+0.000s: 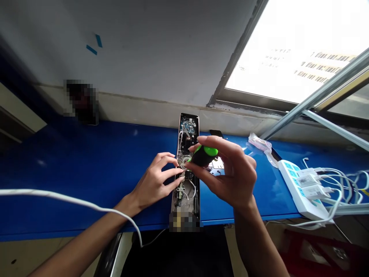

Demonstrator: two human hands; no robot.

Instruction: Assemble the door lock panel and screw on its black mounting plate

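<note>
A long, narrow black housing (197, 200) lies lengthwise before me, its inside showing. At its far end sits a blue circuit board (189, 126); white wires (192, 186) and metal parts run along it. My right hand (230, 169) is closed around a screwdriver with a black and green handle (204, 155), held over the housing's middle. The screwdriver's tip is hard to make out among the parts. From the left, my left hand (158, 175) reaches in with fingers apart and curved, fingertips resting at the housing's middle near the screwdriver. Nothing shows in its grasp.
The blue table (86, 161) runs along a wall. Small dark pieces and a white card (217, 163) lie behind my right hand. A power strip (300, 192) with chargers and cables stands right, near a plastic bag (261, 144). A white cable (86, 202) crosses my left forearm.
</note>
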